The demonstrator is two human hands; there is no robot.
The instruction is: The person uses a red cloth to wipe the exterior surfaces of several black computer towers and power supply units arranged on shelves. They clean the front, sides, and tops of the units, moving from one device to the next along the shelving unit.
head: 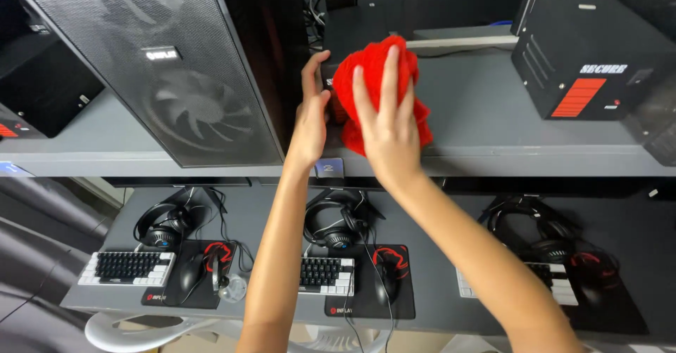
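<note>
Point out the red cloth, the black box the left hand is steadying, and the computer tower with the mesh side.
red cloth (373, 67), head view, on its upper folds above the fingertips.
small black box (352, 32), head view, on its top face behind the cloth.
computer tower (169, 71), head view, on the mesh side panel over the fan.

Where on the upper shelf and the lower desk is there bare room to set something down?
Shelf: bare between the red cloth and the black box. Desk: a bare strip beside the middle mouse pad; elsewhere keyboards and headsets crowd it.

Even overhead light, soft shadows below the shelf (493, 159), sharp centre, wide-angle bending at edges.
</note>
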